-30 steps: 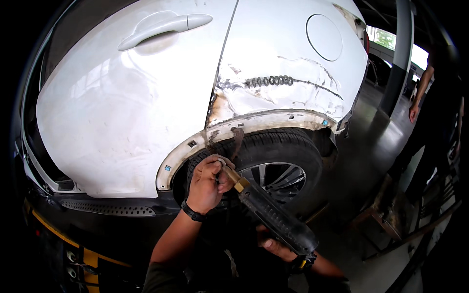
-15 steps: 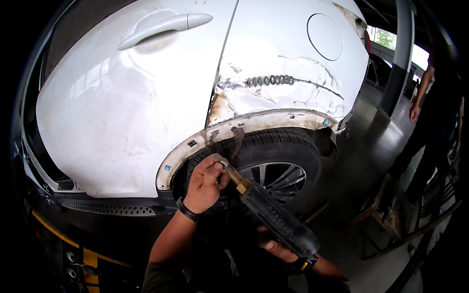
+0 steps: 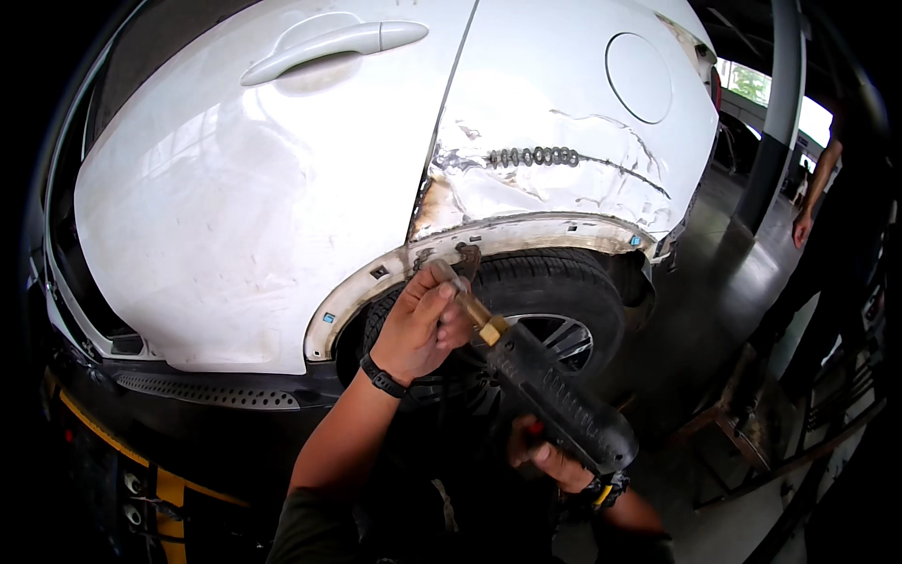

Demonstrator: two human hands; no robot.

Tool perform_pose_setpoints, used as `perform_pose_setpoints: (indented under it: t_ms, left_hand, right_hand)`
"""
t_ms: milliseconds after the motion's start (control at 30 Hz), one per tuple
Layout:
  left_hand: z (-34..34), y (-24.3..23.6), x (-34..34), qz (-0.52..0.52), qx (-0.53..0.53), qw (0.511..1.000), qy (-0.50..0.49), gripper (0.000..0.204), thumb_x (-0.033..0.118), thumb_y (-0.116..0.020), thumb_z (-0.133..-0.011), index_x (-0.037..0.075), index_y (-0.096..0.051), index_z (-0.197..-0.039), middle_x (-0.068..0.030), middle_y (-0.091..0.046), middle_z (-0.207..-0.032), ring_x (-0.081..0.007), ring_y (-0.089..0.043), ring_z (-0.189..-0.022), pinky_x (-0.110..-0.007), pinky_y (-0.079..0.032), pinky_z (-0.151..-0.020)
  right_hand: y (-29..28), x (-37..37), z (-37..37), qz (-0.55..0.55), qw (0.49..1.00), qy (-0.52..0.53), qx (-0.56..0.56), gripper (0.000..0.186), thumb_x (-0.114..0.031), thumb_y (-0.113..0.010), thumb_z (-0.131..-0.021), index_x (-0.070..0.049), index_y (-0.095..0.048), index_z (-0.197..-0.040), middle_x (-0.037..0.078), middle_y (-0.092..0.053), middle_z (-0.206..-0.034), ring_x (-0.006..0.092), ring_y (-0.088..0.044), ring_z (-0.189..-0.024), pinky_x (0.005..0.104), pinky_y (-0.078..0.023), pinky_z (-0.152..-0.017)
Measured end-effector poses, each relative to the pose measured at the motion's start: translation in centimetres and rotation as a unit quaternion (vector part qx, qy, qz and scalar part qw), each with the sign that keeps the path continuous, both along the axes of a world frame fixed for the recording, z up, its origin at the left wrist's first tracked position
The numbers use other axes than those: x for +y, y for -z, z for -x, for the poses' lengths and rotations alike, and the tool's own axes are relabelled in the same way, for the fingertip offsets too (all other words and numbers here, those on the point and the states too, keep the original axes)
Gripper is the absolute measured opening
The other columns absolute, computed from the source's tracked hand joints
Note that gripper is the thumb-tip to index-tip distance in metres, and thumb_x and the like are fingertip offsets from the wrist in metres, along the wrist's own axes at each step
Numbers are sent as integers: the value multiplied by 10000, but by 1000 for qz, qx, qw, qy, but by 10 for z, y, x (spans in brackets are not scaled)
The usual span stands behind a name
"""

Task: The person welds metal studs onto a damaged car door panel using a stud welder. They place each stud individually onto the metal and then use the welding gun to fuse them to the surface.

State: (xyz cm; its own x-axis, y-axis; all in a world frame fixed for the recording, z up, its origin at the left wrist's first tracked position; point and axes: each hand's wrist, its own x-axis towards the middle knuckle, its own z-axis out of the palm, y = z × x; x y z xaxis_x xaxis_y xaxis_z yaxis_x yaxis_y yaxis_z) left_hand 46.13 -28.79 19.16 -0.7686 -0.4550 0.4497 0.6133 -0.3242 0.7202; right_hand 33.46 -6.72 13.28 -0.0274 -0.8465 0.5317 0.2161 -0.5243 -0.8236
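A black welding gun (image 3: 562, 395) with a brass collar slants across the view in front of the rear wheel. My right hand (image 3: 556, 462) is closed around its grip at the lower rear end, and a red spot shows by the fingers. At the gun's front end my left hand (image 3: 427, 324) is closed with thumb and fingers at the tip. Any small piece pinched there is hidden. Beyond the tip is the bare wheel arch edge (image 3: 379, 273) of a white car. A row of metal rings (image 3: 533, 157) stands on the dented rear panel (image 3: 498, 197).
The white rear door (image 3: 254, 207) fills the left side, with a black sill step (image 3: 207, 392) below. The tyre (image 3: 545, 291) sits behind the gun. To the right are a wooden-topped stand (image 3: 747, 423), a pillar (image 3: 770, 132) and another person's arm (image 3: 816, 193).
Both hands and the gun have shifted slightly right, the left hand also upward to the arch edge. The whole car appears moved slightly right as the view shifted.
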Motion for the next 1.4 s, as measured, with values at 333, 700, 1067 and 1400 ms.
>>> perform_pose_setpoints:
  t_ms: [333,700,1067,1400]
  left_hand:
    - [39,-43,-15,-14,-47,990,-133,165,252,-537,-1059,141,-567,-941,39,-458,-712,-54,-373,-529,-208,-303,-459]
    - [56,-73,-30,-9,-122,966,-227,190,182,-528,-1015,39,-596,-1120,29,-492,-722,-59,-388,-520,-222,-308,-448]
    - [54,-80,-48,-54,-70,987,-134,228,144,-488,-1018,44,-560,-1210,23,-466,-734,-64,-366,-535,-219,-308,-453]
    - [49,-84,-51,-80,-63,991,-81,311,153,-485,-1015,12,-521,-1290,34,-430,-709,-56,-360,-532,-203,-306,-444]
  right_hand:
    - [-66,-43,-2,-64,959,260,89,263,-157,-697,-966,17,-631,-1152,29,-635,-820,100,-605,-717,263,-508,-651]
    - [-82,-84,9,-66,938,322,108,243,-185,-716,-955,3,-642,-1089,21,-618,-750,115,-595,-681,271,-497,-639]
    - [-93,-103,12,-41,913,364,179,242,-156,-748,-916,22,-669,-1060,85,-705,-846,151,-667,-784,293,-519,-734]
    - [-83,-114,16,-22,893,405,197,199,-107,-746,-905,8,-696,-1060,102,-729,-920,203,-699,-831,321,-541,-767]
